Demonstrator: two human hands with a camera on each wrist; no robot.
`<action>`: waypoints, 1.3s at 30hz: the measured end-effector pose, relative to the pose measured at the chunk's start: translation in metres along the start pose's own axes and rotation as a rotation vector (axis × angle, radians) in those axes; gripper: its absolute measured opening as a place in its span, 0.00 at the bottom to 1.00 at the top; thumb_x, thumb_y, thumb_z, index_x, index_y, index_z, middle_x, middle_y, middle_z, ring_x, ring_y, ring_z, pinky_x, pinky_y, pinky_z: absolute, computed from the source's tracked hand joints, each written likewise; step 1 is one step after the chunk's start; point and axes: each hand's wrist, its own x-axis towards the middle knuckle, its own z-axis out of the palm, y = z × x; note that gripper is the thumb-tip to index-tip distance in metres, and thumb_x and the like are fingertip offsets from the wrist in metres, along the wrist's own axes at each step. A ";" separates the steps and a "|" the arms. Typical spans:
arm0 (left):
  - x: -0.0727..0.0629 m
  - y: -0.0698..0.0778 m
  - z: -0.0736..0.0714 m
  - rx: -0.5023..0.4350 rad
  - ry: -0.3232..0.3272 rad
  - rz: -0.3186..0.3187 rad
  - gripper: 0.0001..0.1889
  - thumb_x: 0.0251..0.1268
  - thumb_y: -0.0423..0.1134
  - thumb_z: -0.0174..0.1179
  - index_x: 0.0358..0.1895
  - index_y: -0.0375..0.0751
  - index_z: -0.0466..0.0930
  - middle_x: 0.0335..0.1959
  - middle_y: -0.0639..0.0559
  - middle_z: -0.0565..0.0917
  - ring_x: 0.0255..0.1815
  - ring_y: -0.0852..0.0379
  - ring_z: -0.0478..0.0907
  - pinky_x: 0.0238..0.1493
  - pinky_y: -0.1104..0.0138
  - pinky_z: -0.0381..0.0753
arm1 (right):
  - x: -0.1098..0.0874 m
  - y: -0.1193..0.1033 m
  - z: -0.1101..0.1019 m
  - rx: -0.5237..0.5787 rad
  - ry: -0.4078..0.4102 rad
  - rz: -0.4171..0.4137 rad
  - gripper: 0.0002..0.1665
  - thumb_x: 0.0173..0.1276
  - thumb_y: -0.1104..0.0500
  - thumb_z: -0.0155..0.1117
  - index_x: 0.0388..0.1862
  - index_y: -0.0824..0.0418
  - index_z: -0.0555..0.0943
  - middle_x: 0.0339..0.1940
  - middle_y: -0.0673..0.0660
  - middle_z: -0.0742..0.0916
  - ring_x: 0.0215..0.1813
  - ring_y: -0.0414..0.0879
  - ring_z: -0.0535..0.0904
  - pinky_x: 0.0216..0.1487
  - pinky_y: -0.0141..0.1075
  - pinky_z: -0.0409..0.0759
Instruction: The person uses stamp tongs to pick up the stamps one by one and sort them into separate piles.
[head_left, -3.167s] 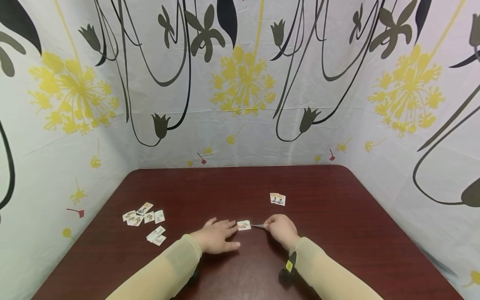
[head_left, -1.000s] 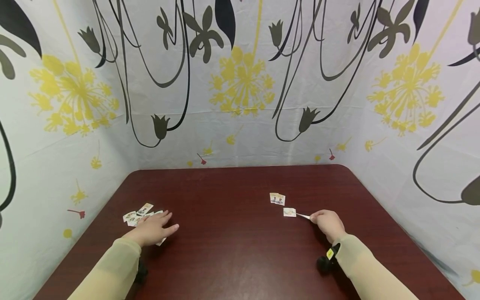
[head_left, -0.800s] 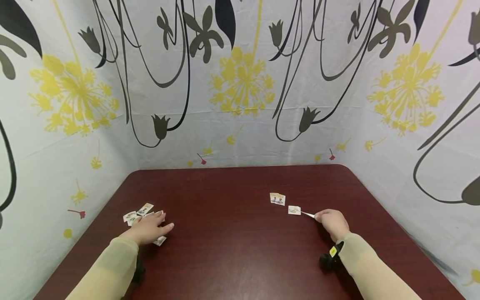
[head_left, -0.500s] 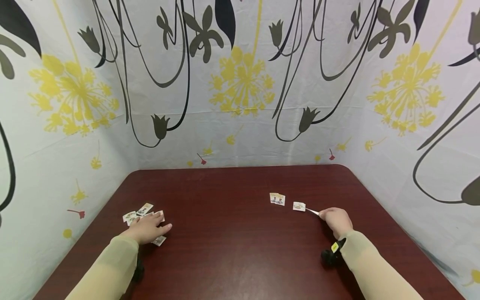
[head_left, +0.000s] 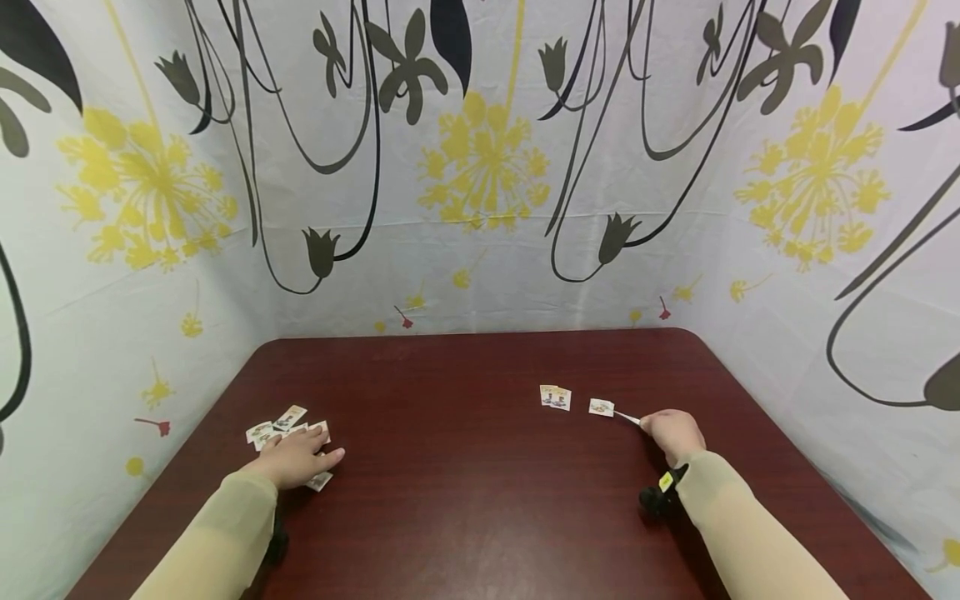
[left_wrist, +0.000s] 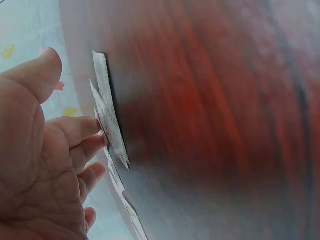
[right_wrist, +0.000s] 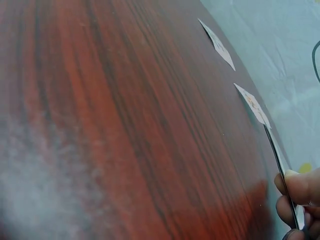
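My right hand (head_left: 674, 435) pinches slim metal tweezers (right_wrist: 273, 150) at the right of the table. At their tip is a small white picture card (head_left: 602, 407), close over the tabletop. Just left of it lies a pair of overlapping picture cards (head_left: 556, 397). Far to the left, my left hand (head_left: 291, 458) spreads its fingers over a loose group of similar cards (head_left: 288, 417), partly hiding them. In the left wrist view its fingertips are right at the edges of the cards (left_wrist: 111, 107), and its thumb points away from them.
The dark red-brown table (head_left: 465, 500) has rounded far corners. White cloth (head_left: 480, 283) printed with yellow flowers and dark stems hangs behind it and on both sides. A black wrist camera (head_left: 655, 502) sits under the right sleeve.
The right hand has carried the card in the tweezers from the middle to the right and farther back, beside the pair. The left hand has moved from the middle to the left-hand cards.
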 end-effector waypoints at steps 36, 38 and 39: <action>-0.002 0.012 0.000 0.012 0.006 0.047 0.38 0.70 0.59 0.50 0.68 0.28 0.65 0.69 0.29 0.63 0.70 0.30 0.56 0.66 0.35 0.47 | -0.005 0.001 0.003 -0.117 0.052 -0.025 0.23 0.70 0.53 0.53 0.53 0.70 0.81 0.56 0.70 0.79 0.57 0.66 0.72 0.57 0.55 0.69; -0.002 0.014 0.001 0.013 0.004 0.049 0.38 0.70 0.60 0.50 0.68 0.28 0.65 0.69 0.29 0.63 0.71 0.31 0.56 0.66 0.36 0.47 | -0.006 0.001 0.003 -0.117 0.057 -0.030 0.23 0.70 0.54 0.53 0.52 0.70 0.80 0.56 0.70 0.80 0.57 0.66 0.72 0.57 0.55 0.69; -0.002 0.014 0.001 0.014 0.001 0.048 0.38 0.70 0.60 0.49 0.68 0.28 0.65 0.69 0.29 0.63 0.71 0.31 0.56 0.66 0.36 0.47 | -0.006 0.001 0.003 -0.118 0.057 -0.034 0.23 0.70 0.53 0.52 0.52 0.70 0.80 0.56 0.70 0.80 0.57 0.66 0.72 0.57 0.55 0.69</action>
